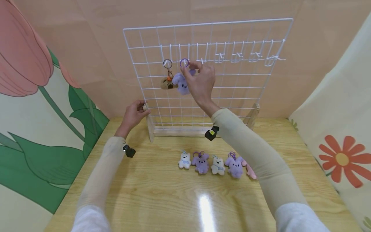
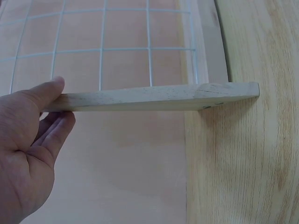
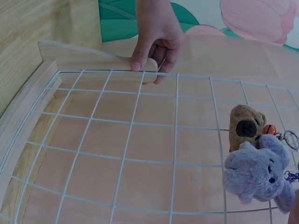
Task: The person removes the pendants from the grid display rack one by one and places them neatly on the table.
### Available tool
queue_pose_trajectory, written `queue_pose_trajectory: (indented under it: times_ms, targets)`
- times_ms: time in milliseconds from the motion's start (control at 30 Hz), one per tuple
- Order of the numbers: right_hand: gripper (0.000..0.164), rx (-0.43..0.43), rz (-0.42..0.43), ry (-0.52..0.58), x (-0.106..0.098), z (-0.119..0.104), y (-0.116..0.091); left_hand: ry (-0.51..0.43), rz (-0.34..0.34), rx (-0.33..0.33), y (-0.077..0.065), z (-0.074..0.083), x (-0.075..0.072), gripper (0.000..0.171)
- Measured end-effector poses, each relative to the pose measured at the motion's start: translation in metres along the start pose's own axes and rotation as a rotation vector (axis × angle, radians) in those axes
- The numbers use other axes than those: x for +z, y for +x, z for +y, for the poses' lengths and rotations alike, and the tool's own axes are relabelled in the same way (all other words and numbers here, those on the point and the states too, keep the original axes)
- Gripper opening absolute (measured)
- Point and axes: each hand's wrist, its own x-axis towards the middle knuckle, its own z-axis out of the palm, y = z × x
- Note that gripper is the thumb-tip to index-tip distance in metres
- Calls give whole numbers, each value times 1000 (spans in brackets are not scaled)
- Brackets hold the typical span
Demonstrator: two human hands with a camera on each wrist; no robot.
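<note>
My left hand [image 1: 134,113] grips the top of the rack's left wooden side foot [image 2: 154,97], thumb on one face and fingers on the other. Up at the white wire grid rack [image 1: 232,87], my right hand [image 1: 202,80] pinches the purple ring [image 1: 184,62] of a purple plush keychain [image 1: 181,84]; the ring overlaps a hook there. In the right wrist view that purple plush [image 3: 256,171] hangs before the grid, and only a sliver of my right hand shows. Just left of it a brown plush keychain [image 1: 167,83] with an orange bell hangs by its metal ring.
Several white hooks [image 1: 237,56] line the grid further right. On the wooden table [image 1: 139,193] before the rack lie two white bear keychains [image 1: 184,160], two purple ones [image 1: 201,163] and a pink one [image 1: 251,171], partly behind my right sleeve. Printed cloth stands on both sides.
</note>
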Motion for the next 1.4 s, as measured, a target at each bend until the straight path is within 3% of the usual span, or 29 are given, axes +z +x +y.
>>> queue_pose_trajectory:
  times_ms: [367, 1033, 1400]
  targets:
    - [31, 8, 16, 2, 2, 0, 2, 9, 2, 16, -1, -1, 0, 51]
    - [17, -48, 75, 126, 2, 3, 1, -7, -1, 12, -1, 1, 0, 51]
    - [18, -46, 49, 167, -4, 0, -5, 1, 6, 15, -2, 1, 1, 52]
